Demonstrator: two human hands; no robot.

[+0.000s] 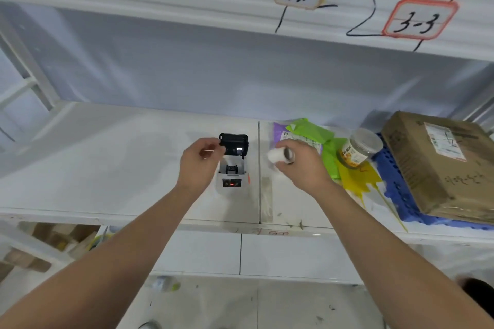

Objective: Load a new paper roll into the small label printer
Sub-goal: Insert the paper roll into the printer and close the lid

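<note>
Printer [232, 168] sits centre frame on the white shelf [107, 168], black lid [234, 144] flipped up and back, paper bay open below it, red light on the front panel.

My left hand [199, 161], centre frame, has its fingers [213, 147] pinched lightly at the lid's left edge, nearly closed; whether they truly grip the lid or only touch it, I cannot tell.

My right hand [299, 161], just right of the printer, has its fingers wrapped around the new paper roll [279, 155]. The roll is held in the air, core end facing right, not yet over the bay.

Step in hand, as I judge it: bring the roll across and drop it in. Keep the lid held fully back. Turn the roll so its axis runs across the bay. Leave a loose tail toward the front before closing.

Clutter at right of frame, a jar [359, 148] and a cardboard box [441, 163], is well apart from the printer.
</note>
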